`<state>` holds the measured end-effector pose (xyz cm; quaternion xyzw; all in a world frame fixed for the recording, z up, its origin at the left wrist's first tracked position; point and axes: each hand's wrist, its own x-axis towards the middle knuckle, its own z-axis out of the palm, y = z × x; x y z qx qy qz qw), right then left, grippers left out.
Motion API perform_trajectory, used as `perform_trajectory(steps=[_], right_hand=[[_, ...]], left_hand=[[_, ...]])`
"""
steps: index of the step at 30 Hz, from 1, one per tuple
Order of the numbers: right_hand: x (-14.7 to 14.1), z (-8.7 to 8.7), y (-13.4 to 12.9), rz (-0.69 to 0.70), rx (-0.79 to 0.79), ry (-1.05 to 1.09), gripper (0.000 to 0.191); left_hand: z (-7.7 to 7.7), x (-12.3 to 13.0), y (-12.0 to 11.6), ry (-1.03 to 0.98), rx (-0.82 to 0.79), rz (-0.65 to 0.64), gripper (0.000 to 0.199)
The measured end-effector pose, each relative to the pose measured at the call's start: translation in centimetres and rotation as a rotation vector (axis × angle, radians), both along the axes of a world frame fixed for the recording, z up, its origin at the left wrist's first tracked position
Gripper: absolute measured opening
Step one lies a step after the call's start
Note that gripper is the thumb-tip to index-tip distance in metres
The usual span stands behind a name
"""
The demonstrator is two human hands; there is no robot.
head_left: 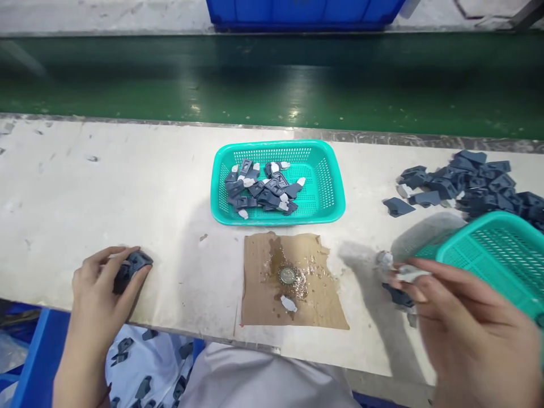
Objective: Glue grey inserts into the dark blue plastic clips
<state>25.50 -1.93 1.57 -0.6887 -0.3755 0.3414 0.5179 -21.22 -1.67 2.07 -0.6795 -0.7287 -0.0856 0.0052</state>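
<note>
My left hand (104, 289) is closed around a dark grey plastic part (136, 262) at the front left of the table. At the right, my right hand (463, 317) pinches a small white piece (411, 273) between thumb and fingers, slightly blurred. Just beyond its fingertips lie another white piece (385, 259) and a dark grey part (397, 295). Between the hands, a torn cardboard sheet (259, 283) bears a wet, glossy patch, a round coin-like disc (287, 276) and a loose white piece (289, 304).
A teal basket (335, 212) behind the cardboard holds grey parts with white tips. Another teal basket (450, 255) stands beside my right hand, near a heap of grey parts (476, 184). Beyond runs a green belt (148, 85) with a blue crate (306, 14) behind it.
</note>
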Motion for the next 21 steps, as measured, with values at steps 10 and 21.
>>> perform_trajectory(steps=[10, 21], right_hand=[[-7.1, 0.2, 2.9, 0.244, -0.061, 0.58, 0.023], [-8.3, 0.4, 3.1, 0.303, -0.133, 0.64, 0.018]], left_hand=[[-0.4, 3.4, 2.0, -0.09, 0.085, 0.153, 0.022], [-0.5, 5.0, 2.6, -0.138, 0.139, 0.196, 0.036]])
